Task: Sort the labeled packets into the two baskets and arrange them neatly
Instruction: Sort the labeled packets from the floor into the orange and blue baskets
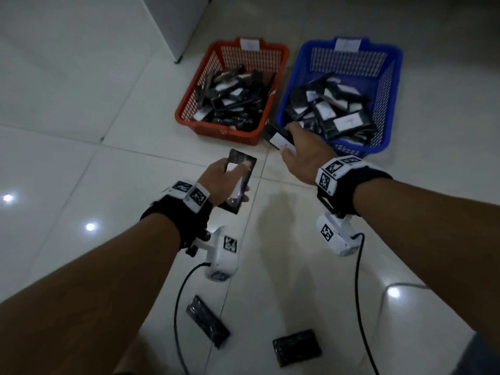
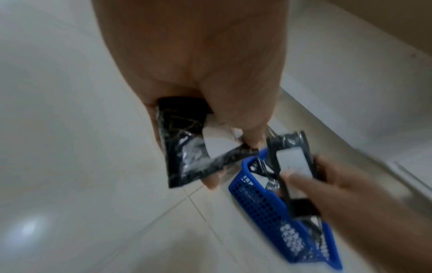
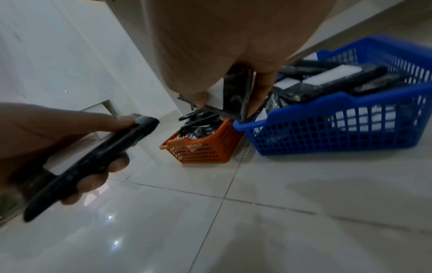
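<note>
Just before the blue basket [image 1: 389,85], at its near-left corner, your right hand [image 1: 303,155] pinches a packet [image 1: 276,136] by its edges; it looks light, flat and slick, so hold across the label. Your left hand [image 1: 219,182] grips a second packet [image 1: 239,182], nearer you. Beside blue sits the red basket [image 1: 189,104]; two packets [image 1: 207,320] [image 1: 296,346] lie well short of it, among cables [image 1: 178,307].

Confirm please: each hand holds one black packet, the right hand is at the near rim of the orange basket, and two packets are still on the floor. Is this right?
One detail is wrong. The right hand with its packet is at the near rim of the blue basket, not the orange basket; the head view shows this. The left hand does hold one packet, and two packets lie on the floor.
</note>
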Demonstrator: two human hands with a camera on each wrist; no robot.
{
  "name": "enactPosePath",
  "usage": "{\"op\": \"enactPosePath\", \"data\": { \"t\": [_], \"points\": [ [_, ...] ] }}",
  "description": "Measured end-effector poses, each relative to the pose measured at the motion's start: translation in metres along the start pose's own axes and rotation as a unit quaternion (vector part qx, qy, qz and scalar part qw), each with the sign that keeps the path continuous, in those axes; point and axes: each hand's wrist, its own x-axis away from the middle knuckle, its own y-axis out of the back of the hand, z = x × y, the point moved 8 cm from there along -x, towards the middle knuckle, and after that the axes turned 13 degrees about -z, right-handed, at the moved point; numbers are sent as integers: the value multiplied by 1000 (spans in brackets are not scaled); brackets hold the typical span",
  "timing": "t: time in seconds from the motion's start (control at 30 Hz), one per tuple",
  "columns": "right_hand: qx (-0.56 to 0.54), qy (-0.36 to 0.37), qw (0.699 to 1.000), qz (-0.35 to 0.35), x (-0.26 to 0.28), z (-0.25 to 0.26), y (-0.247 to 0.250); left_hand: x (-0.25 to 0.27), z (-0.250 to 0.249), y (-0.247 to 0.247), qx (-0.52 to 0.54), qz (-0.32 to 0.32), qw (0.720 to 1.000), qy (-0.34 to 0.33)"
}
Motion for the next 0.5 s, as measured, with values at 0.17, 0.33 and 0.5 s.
{"op": "enactPosePath", "data": {
  "t": [0.17,0.33,0.5],
  "points": [
    [81,-12,995,-50,-22,-15,42,-40,-67,-12,-215,-6,954,-207],
    [119,-46,985,-113,-33,-52,87,-81,-124,-57,-293,23,885,-360],
    [151,-82,971,-167,-45,-101,113,-119,-181,-123,-317,69,840,-436]
  ]
}}
